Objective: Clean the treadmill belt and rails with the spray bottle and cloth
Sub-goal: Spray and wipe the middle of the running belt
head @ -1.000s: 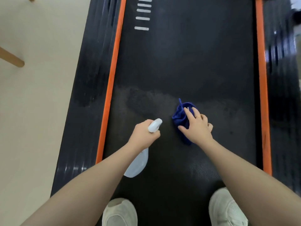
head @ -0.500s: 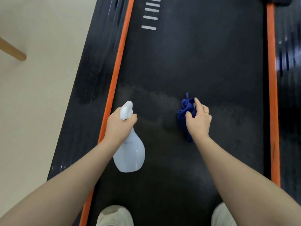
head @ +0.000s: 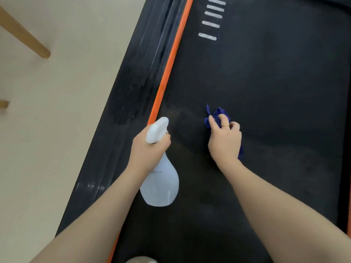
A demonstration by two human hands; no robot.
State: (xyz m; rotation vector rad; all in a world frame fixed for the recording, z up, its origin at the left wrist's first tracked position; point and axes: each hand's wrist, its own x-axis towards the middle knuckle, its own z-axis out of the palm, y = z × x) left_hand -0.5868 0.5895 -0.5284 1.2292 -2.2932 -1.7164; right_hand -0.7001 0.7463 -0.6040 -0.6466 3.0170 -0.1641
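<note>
While left hand (head: 150,149) grips spray bottle (head: 161,183) | right hand (head: 225,141) fingers clutch cloth (head: 218,113) | belt (head: 266,82) near left edge misted, wiping barely begun, rails (head: 140,76) apparently outstanding.

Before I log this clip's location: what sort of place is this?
Likely a home room rather than a gym: a treadmill belt on pale flooring, with wooden furniture legs beside it.

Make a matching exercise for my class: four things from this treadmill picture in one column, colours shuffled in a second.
Column one:
1. plastic spray bottle
2. crumpled cleaning cloth
3. narrow stripe beside the treadmill belt
4. slim finger ring

Column two:
A. orange
B. gold
C. pale blue-white
D. dark blue

Pairs: 1-C, 2-D, 3-A, 4-B
</note>
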